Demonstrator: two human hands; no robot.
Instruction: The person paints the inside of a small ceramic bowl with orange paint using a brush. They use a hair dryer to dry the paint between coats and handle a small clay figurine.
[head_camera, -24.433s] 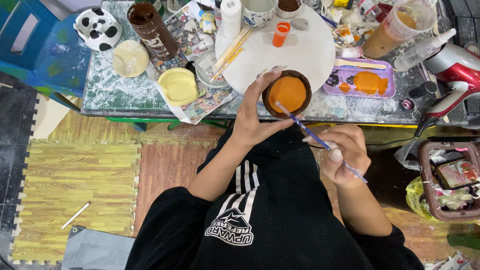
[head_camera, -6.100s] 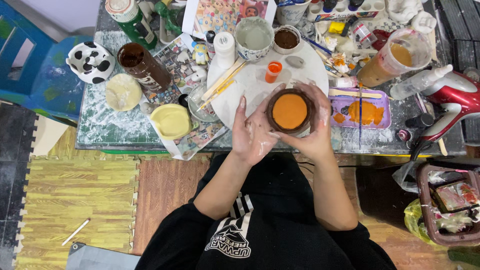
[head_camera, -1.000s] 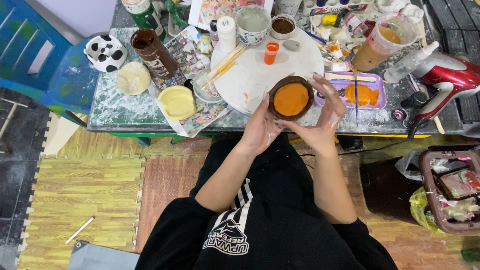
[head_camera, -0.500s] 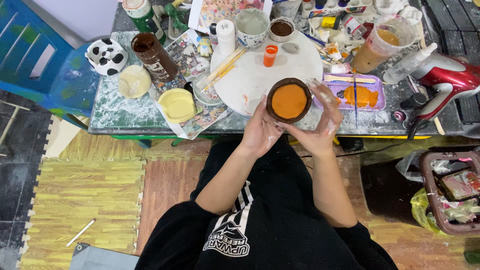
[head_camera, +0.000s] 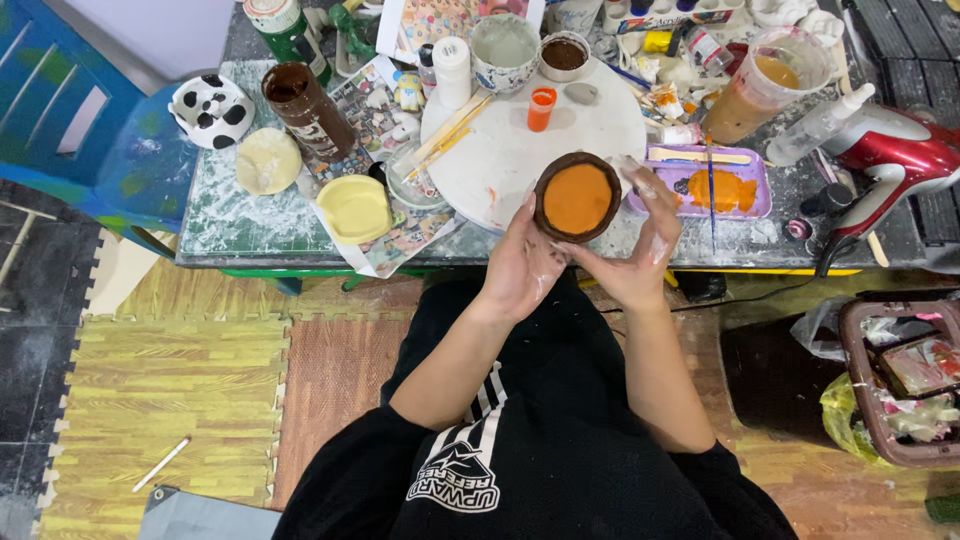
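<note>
A small brown clay bowl (head_camera: 576, 197) with an orange-painted inside is held up at the table's near edge. My left hand (head_camera: 520, 268) cups it from below and from the left. My right hand (head_camera: 640, 250) grips its right side, fingers up along the rim. Behind the bowl lies a round white board (head_camera: 500, 140) with an orange paint pot (head_camera: 540, 108) on it. A purple tray (head_camera: 752, 165) with orange paint and a blue-handled brush (head_camera: 711, 180) lies just right of my right hand.
On the table stand a brown jar (head_camera: 305, 105), a yellow dish (head_camera: 354, 207), a cow-patterned bowl (head_camera: 211, 108), a plastic cup of orange-brown water (head_camera: 760, 85) and a red hair dryer (head_camera: 890, 160). A blue chair (head_camera: 70, 130) is at left, a basket (head_camera: 900, 390) at right.
The brush, held in my right hand 24 s ago, now lies on the purple tray. Both hands hold the bowl and have shifted only slightly over the last second.
</note>
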